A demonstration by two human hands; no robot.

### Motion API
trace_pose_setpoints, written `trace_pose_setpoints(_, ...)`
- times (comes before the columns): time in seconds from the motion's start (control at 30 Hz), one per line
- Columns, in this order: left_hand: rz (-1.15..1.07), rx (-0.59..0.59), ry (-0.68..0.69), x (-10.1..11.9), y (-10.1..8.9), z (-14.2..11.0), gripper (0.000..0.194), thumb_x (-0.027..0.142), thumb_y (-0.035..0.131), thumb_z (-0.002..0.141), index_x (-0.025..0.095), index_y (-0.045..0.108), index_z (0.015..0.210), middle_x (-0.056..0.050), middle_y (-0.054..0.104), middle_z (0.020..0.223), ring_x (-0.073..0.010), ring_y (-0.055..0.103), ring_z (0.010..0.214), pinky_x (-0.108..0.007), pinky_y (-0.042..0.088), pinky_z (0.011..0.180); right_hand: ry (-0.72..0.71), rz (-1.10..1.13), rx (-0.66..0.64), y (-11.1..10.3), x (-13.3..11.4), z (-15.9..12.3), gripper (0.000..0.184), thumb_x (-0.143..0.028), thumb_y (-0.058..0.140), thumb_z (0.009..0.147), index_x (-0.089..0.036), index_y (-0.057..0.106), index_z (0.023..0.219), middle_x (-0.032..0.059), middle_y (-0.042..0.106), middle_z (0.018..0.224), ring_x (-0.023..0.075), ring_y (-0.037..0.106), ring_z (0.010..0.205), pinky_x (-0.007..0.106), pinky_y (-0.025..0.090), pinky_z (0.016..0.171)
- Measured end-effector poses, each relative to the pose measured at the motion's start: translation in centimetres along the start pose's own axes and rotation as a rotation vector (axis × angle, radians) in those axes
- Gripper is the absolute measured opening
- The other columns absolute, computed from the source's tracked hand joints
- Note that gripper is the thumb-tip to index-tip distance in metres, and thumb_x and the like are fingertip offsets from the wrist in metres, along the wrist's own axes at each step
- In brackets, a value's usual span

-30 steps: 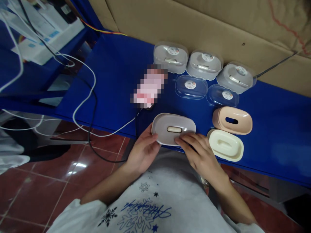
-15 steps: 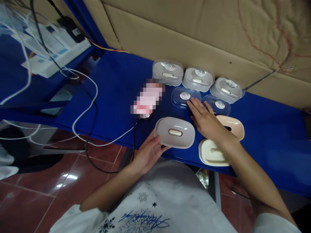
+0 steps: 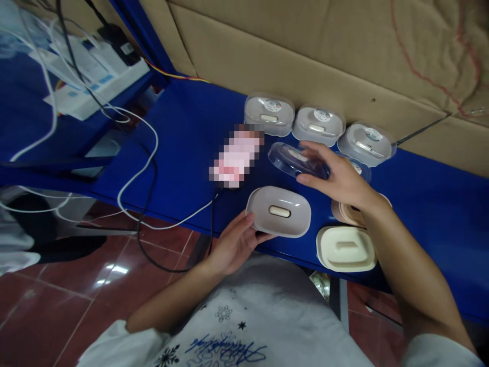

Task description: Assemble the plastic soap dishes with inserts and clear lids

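My left hand point(image 3: 239, 242) grips the left end of a grey oval dish point(image 3: 300, 211) with a cream bar in its middle, near the table's front edge. A clear plastic lid point(image 3: 282, 157) with a round sticker is tilted up in my right hand point(image 3: 336, 176), thumb below and fingers above. Another clear lid point(image 3: 361, 171) lies partly hidden behind that hand. Under my right forearm are a peach dish point(image 3: 338, 211), partly covered, and a cream dish point(image 3: 346, 248) with a raised bar.
Three lidded grey dishes, the left one point(image 3: 269, 117) among them, line the back of the blue table point(image 3: 183, 132) by the cardboard wall. A pixelated phone-like object point(image 3: 237, 158) has a cable. A power strip point(image 3: 103, 84) and loose cables are at left.
My right hand has closed on the clear lid and tilted it off the table. My left hand keeps the grey dish at nearly the same place. The view has shifted slightly.
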State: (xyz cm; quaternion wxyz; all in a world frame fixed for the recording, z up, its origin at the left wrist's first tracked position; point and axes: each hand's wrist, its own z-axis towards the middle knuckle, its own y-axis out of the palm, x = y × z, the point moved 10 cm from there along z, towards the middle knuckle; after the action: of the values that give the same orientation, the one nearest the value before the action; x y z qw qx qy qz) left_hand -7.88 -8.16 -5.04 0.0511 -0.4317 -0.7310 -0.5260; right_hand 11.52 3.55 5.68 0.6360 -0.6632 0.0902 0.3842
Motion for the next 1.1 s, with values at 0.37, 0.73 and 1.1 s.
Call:
trace_pose_setpoints(0.37,-0.059,0.0,0.005,-0.2,-0.1,0.1,0.043,0.048,0.075,0.101,0.019,0.075,0.133,-0.011,0.073,0.146,-0.0316,0.062,0.144,-0.046,0.058,0.114,-0.111,-0.195,-0.115,4.7,-6.5,-7.0,0.091,-0.061,0.069,0.1,-0.033,0.024,0.174,0.0184,0.046,0.167,0.0405,0.047,0.155,0.063,0.048,0.123)
trace_pose_setpoints(0.73,-0.047,-0.04,-0.005,-0.1,0.0,0.2,0.043,0.05,0.074,0.102,0.019,0.076,0.131,-0.012,0.075,0.142,-0.0314,0.069,0.135,-0.046,0.064,0.106,-0.142,-0.065,-0.217,5.7,-5.4,-6.3,0.099,-0.056,0.075,0.097,-0.032,0.019,0.175,0.0165,0.036,0.171,0.0379,0.04,0.161,0.058,0.043,0.131)
trace_pose_setpoints(1.1,-0.055,-0.127,0.005,0.0,1.1,0.2,0.05,0.049,0.062,0.108,0.027,0.062,0.153,-0.012,0.063,0.159,-0.0348,0.054,0.153,-0.057,0.051,0.121,-0.187,-0.191,-0.103,3.8,-2.3,-2.5,0.097,-0.053,0.079,0.094,-0.024,0.03,0.173,0.0215,0.047,0.162,0.0385,0.048,0.153,0.059,0.043,0.127)
